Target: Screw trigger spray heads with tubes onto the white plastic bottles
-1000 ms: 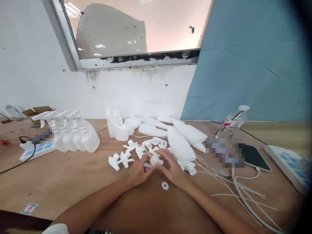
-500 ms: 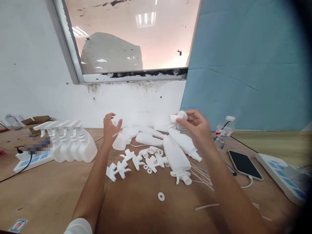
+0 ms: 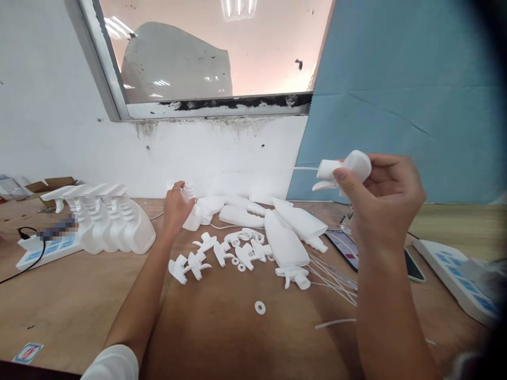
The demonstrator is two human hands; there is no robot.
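Note:
In the head view, my right hand is raised on the right, gripping a white trigger spray head. A thin tube sticks out leftward from its collar. My left hand is closed round a white spray bottle near the wall; its ribbed neck shows beside the fingers, while much of its body blends with the white background. Between the hands lie several empty white bottles on their sides. Closer to me are loose trigger heads and a flat white washer.
Several bottles with trigger heads stand in a row at left beside a power strip. Loose tubes lie right of centre. Partly behind my right arm are a phone and another power strip. A wall with a window borders the table.
My right hand has moved right and up with the spray head, and its tube now shows clearly. My left hand has closed from spread fingers onto the bottle. The view has tilted slightly down.

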